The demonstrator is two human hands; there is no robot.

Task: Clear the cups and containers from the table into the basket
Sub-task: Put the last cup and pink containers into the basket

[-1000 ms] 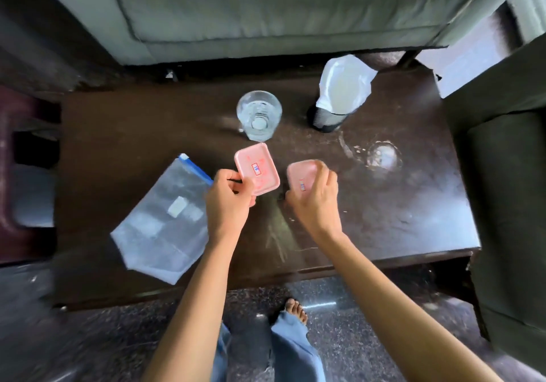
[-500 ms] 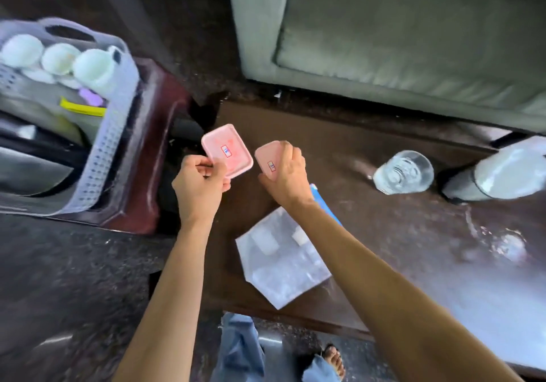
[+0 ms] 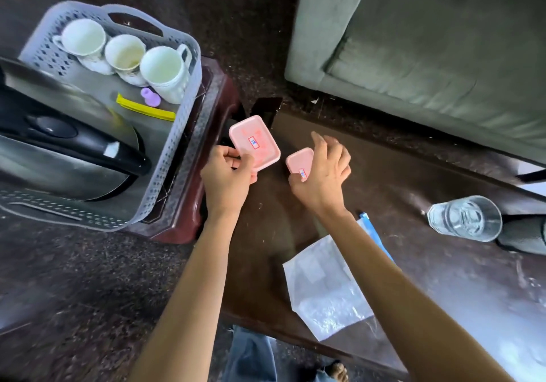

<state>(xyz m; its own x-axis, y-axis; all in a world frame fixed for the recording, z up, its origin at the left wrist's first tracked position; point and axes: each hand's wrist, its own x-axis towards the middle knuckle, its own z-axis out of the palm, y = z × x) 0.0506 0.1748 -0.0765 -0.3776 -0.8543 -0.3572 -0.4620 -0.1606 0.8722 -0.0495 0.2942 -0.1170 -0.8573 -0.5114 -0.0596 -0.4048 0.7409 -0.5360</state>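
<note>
My left hand (image 3: 227, 176) grips a larger pink container (image 3: 254, 141) by its near edge, above the table's left end. Just to the right, my right hand (image 3: 323, 177) holds a smaller pink container (image 3: 299, 161), partly hidden by the fingers. A grey perforated basket (image 3: 174, 157) stands to the left on a dark red stool (image 3: 218, 106). Inside it are three white cups (image 3: 124, 53), a steel kettle (image 3: 59, 157), a yellow strip and a small purple piece. A clear glass (image 3: 465, 217) stands on the dark table (image 3: 443, 278) at the right.
A clear zip bag (image 3: 325, 287) with a blue seal lies on the table near my right forearm. A grey-green sofa (image 3: 428, 41) runs along the far side. A dark object wrapped in plastic (image 3: 526, 234) sits at the right edge. My legs show below.
Both hands lifted the pink containers off the table's middle and carried them left toward the basket. The view swung left, and the basket now looms larger and closer.
</note>
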